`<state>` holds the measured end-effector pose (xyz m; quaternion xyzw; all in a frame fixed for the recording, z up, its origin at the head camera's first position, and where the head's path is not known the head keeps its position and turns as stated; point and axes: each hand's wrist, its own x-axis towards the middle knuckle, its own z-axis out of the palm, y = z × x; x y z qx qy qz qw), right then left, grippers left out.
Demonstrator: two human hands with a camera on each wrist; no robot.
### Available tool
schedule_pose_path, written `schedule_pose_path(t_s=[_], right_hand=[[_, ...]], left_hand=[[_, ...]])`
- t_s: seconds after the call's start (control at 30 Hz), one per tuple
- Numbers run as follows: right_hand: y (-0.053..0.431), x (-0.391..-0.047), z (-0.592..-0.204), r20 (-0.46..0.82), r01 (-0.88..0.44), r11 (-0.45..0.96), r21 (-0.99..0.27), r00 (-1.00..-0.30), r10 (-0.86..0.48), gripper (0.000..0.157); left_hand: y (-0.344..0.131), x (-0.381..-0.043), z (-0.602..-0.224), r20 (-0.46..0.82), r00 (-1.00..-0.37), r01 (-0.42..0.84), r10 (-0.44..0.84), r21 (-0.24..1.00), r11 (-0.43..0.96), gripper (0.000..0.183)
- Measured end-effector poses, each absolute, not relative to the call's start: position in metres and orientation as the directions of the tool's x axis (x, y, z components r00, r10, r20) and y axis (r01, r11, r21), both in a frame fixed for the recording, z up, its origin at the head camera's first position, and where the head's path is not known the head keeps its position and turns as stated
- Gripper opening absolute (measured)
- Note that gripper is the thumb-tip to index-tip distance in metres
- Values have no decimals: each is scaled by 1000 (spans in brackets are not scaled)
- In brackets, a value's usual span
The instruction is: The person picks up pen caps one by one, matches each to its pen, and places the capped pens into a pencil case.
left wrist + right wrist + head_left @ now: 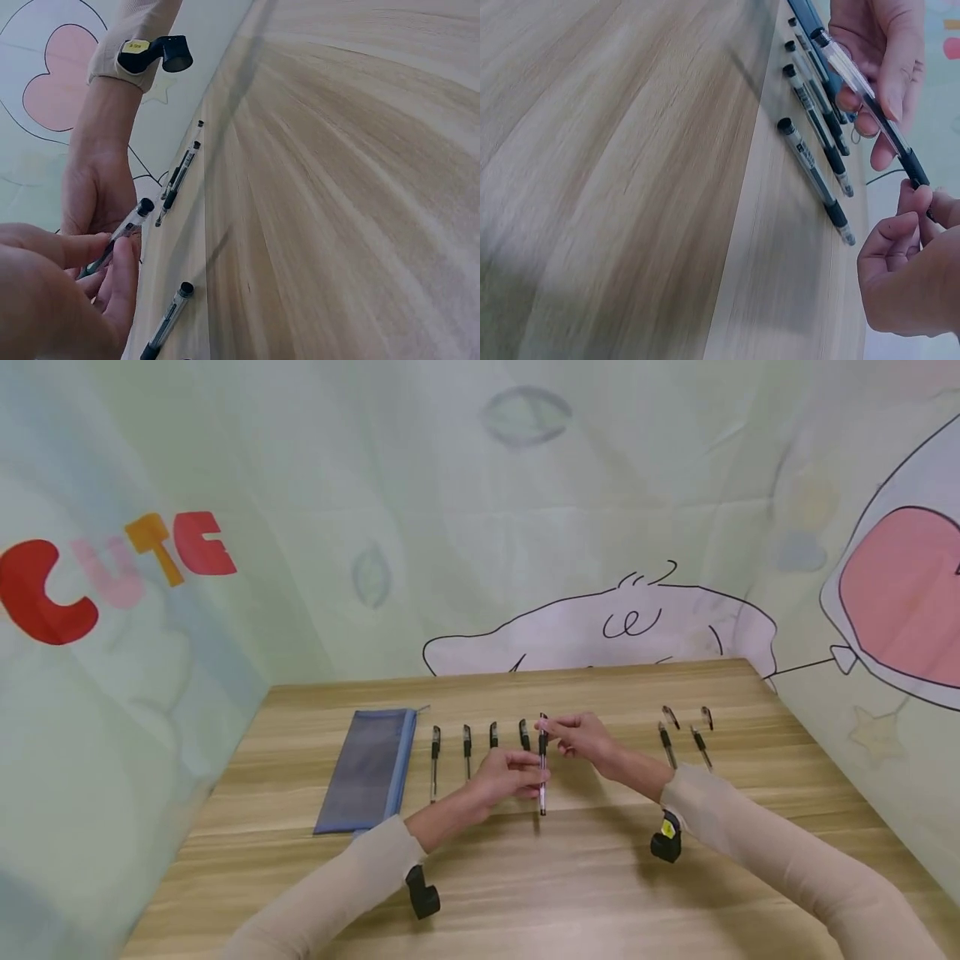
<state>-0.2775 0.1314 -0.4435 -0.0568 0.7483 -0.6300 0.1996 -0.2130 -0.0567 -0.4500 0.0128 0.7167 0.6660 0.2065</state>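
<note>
A clear-barrelled gel pen point(543, 781) with a black grip is held up above the table between both hands. My left hand point(510, 774) pinches its barrel between thumb and finger, as the left wrist view also shows for the pen point(135, 221). At the pen's upper end, my right hand point(581, 737) pinches the cap area with its fingertips. In the right wrist view, the right hand point(911, 277) hides most of that end. Several capped pens point(810, 172) lie in a row on the wood, left of and beneath the held pen.
A blue mesh zip pouch point(363, 772) lies left of the row. On the right, two uncapped pens point(667, 745) rest with two loose caps point(671, 717) behind them. The wooden table point(600, 893) meets a printed cloth backdrop point(337, 635) at its back and sides.
</note>
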Motion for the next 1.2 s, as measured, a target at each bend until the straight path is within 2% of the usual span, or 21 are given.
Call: schedule_pose_path(t_s=[0.23, 0.73, 1.0, 1.2], right_hand=[[143, -280, -444, -225, 152, 228, -962, -913, -339, 47], [175, -279, -436, -261, 160, 292, -943, -900, -350, 45], [188, -275, -441, -271, 164, 302, -939, -895, -354, 44], [192, -273, -444, -289, 182, 311, -933, -892, -347, 42]], left_hand=[[-51, -213, -451, -226, -934, -188, 277, 970, 155, 34], [-45, -219, -450, -230, -959, -209, 164, 968, 138, 33], [-34, -235, -456, -137, -982, -106, 131, 969, 222, 30], [-26, -242, -462, -115, -984, -80, 135, 968, 239, 29]])
